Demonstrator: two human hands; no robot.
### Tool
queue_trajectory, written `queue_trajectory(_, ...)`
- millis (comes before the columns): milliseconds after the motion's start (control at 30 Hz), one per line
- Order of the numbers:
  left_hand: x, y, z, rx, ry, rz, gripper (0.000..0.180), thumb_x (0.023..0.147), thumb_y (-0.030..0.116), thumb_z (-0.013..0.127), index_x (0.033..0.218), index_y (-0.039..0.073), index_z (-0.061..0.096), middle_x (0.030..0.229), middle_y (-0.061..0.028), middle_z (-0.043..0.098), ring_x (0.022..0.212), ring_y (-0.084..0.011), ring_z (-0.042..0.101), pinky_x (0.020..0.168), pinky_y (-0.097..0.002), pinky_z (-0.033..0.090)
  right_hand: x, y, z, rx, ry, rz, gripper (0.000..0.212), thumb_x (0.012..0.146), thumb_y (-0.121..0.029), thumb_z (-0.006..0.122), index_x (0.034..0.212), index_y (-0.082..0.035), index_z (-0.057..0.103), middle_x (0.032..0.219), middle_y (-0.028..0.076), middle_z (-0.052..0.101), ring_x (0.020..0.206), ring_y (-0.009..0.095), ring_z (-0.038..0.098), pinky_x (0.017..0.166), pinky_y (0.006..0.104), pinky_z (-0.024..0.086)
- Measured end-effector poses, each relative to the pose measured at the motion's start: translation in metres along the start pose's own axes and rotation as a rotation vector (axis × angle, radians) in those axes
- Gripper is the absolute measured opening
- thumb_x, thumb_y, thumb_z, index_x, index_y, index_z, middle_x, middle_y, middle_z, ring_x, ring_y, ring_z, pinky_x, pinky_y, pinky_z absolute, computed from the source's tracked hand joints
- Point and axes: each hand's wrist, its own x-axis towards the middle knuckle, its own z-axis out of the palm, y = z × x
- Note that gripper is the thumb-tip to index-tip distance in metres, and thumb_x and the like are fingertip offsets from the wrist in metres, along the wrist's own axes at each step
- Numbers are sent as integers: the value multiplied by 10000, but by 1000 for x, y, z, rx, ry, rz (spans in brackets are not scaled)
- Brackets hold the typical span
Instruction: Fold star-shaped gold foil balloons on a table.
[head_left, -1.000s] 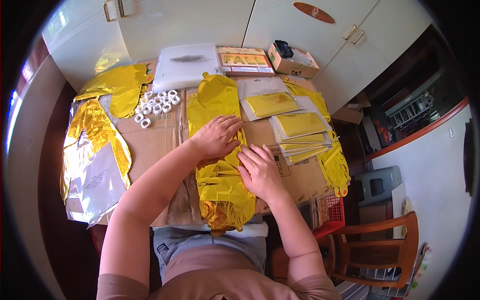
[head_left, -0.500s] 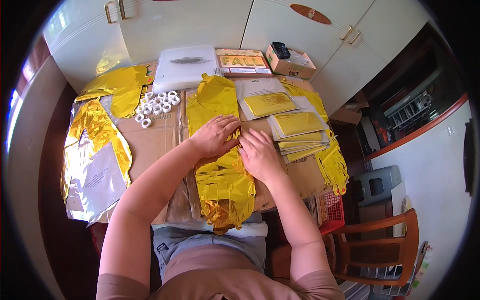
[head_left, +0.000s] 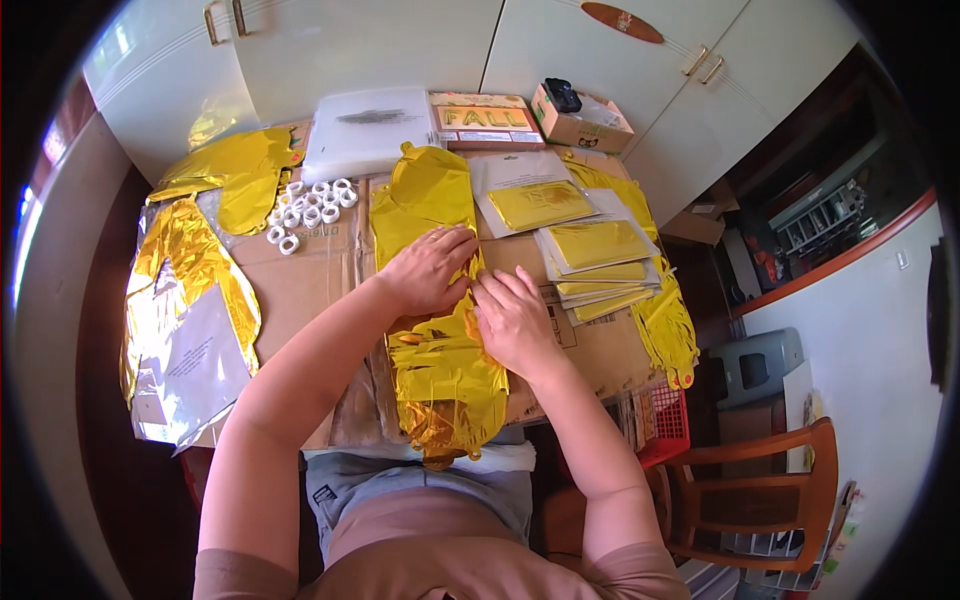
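Observation:
A long gold foil balloon, flat and wrinkled, runs from the far middle of the cardboard-covered table toward my waist. My left hand lies across its middle, with fingers closed together on the foil. At the right edge of the same balloon, my right hand grips the foil with bent fingers. The two hands almost meet, and the foil under them is bunched. Their fingertips partly hide what they pinch. Below the hands the near end of the balloon is creased and hangs at the table edge.
White tape rolls cluster left of the balloon. More gold foil and clear bags lie at left. Packed gold balloons are stacked at right. Plastic sleeves, a printed box and a carton stand behind.
My right hand has shifted slightly left and nearer to me along the foil's edge, its index finger now raised more. The left hand has barely moved.

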Motion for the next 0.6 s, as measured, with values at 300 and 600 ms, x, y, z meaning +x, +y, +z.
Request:
queue_trajectory(300,4,4,-10,-108,-12,-55,514,893,191,642,1363,10,544,1379,-215,539,1250,-405,549,1105,-470,420,0,0,1,-5,13,-6,313,875,-121,635,1157,14,644,1227,163,647,1192,317,582,1083,519,405)
queue_trajectory(600,2,-8,-17,45,132,78,367,888,151,689,1234,34,655,1334,-163,616,1284,-369,558,1130,-506,406,-1,4,1,88,52,-3,352,834,-116,693,1159,14,650,1234,166,639,1192,330,580,1050,454,442)
